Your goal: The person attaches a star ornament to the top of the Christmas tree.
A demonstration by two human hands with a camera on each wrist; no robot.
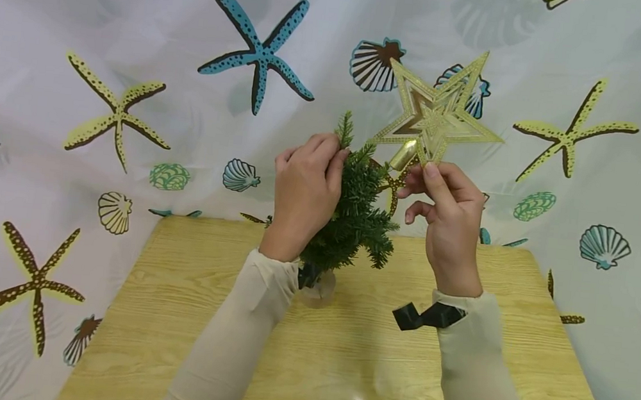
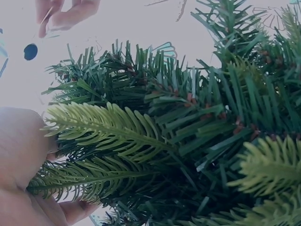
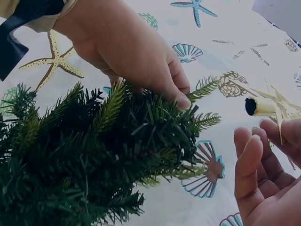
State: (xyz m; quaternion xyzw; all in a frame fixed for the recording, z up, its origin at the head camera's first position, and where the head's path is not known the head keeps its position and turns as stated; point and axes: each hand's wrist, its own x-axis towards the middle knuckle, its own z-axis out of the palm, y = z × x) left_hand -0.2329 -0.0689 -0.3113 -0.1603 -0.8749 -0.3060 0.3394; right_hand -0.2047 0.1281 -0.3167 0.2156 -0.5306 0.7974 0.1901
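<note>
A small artificial Christmas tree (image 1: 361, 213) with green branches stands on the table. My left hand (image 1: 305, 189) is at its top, thumb and fingers pinching the upper twigs, as the right wrist view also shows of this left hand (image 3: 136, 54). To the right of the treetop, my right hand (image 1: 454, 226) holds a glittery gold star tree topper (image 1: 435, 122) between thumb and fingers near its lower point. The star's hollow tube socket (image 3: 263, 107) faces the tree with its dark opening, apart from the branches. Some left fingertips are hidden by the needles.
The wooden table (image 1: 339, 369) extends below both forearms. Behind it hangs a white cloth (image 1: 327, 7) printed with starfish and shells. A pale round base (image 1: 319, 292) shows under the tree. A black strap mount (image 1: 428, 316) sits on the right wrist.
</note>
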